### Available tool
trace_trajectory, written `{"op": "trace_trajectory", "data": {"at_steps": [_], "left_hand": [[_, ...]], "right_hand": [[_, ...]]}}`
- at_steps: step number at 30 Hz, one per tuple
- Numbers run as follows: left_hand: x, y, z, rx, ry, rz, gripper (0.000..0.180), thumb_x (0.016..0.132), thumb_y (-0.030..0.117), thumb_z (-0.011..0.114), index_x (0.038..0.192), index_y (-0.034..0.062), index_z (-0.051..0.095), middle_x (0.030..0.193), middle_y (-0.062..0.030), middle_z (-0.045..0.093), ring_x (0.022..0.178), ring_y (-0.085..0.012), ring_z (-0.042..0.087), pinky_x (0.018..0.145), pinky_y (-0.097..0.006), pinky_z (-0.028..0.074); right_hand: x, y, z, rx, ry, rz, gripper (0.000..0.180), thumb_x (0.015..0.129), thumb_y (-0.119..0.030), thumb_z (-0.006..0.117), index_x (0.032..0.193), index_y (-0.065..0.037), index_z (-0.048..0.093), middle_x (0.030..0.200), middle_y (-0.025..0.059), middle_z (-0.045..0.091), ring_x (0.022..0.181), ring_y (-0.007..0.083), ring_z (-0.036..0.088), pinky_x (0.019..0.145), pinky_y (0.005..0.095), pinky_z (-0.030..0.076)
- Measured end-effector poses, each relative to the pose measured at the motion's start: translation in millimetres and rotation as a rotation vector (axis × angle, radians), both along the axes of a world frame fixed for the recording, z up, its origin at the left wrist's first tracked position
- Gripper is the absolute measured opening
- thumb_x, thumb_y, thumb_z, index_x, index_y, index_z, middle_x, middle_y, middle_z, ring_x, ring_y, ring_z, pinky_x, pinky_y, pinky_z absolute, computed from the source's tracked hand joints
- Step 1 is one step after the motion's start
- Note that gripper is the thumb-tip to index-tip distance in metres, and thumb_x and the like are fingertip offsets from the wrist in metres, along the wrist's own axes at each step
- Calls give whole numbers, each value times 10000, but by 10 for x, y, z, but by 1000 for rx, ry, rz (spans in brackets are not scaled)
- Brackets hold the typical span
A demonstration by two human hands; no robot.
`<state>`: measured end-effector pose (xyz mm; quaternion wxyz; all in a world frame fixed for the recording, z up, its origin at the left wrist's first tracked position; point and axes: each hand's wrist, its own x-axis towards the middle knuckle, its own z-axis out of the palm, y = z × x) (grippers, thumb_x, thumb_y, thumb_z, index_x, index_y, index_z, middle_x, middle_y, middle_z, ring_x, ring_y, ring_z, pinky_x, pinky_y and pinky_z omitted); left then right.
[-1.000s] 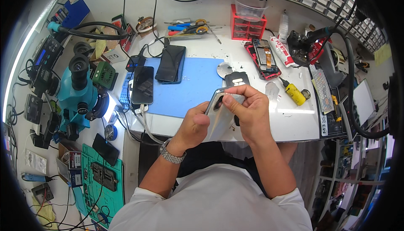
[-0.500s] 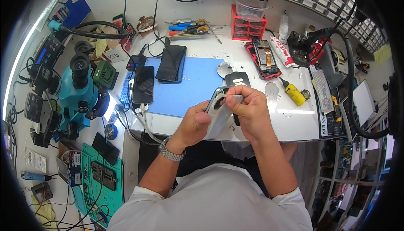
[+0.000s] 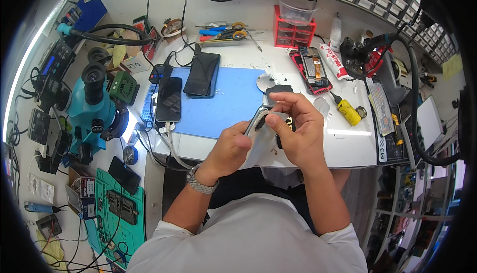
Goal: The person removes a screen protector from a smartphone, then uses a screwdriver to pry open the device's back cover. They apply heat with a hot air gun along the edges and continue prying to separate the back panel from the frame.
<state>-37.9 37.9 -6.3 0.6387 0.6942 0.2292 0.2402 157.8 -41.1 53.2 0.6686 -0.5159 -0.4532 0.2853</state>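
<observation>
My left hand point(image 3: 229, 146), with a metal-band watch on its wrist, grips a pale phone point(image 3: 257, 136) by its side over the bench's front edge. The phone is tilted, and a dark round camera area shows near its top. My right hand point(image 3: 302, 134) is at that top end, thumb and fingers bent together beside the camera area. A thin translucent edge shows at its fingertips; what exactly they pinch is too small to make out. Partly behind my right hand lies a black flat piece point(image 3: 279, 89). A round whitish disc point(image 3: 266, 82) rests beside it.
On the blue mat point(image 3: 233, 86) lie a dark phone point(image 3: 202, 74) and a cabled phone point(image 3: 169, 99). An opened red-framed phone point(image 3: 312, 71) and a yellow bottle point(image 3: 349, 112) are at the right. A teal microscope point(image 3: 89, 109) stands left; a red drawer unit point(image 3: 292, 29) stands at the back.
The phone has turned more edge-on, so less of its camera area shows. My right hand has shifted slightly right, with its fingers lifted and loosened a little. The left hand keeps its grip.
</observation>
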Motion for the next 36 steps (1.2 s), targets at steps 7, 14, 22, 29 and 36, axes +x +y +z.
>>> {"op": "trace_trajectory", "data": {"at_steps": [7,14,22,29,36], "left_hand": [[103,-81,188,-445,-93,-21,1218,954,999,221,1536,-2,596,1348,-147,727,1187,-206,734,977,-378,627],[149,-95,162,-613,-334,146,728,1214,620,300,1624,47,484,1429,-139,675,1284,-231,698,1107,-427,590],[-66,11,8,-477,-226,79,634,1156,322,690,1675,51,446,1492,-73,625,1341,-153,620,1154,-359,518],[-77,44,-63,-350,-331,114,870,1057,176,837,1759,30,344,1567,-104,603,1417,-165,584,1206,-365,491],[-69,42,17,-358,-272,98,888,1034,105,843,1759,16,339,1562,-141,619,1374,-209,659,1097,-345,588]], "right_hand": [[66,0,-210,-47,-236,-28,412,965,-37,863,1359,-34,744,1345,109,720,1228,185,677,978,336,569],[-276,-270,-102,-68,-465,34,629,880,-133,950,1448,-68,687,1570,201,539,1382,350,627,1064,472,588],[-95,-260,-302,-171,-288,330,768,863,-120,939,1543,-60,589,1594,264,493,1456,478,562,1159,524,527],[-139,-305,-220,-174,-331,343,842,860,-64,922,1607,-85,535,1596,233,501,1454,433,569,1134,479,570],[-79,-311,-240,-167,-294,361,885,848,-65,921,1639,-86,523,1503,183,555,1356,337,623,1068,457,607]]}}
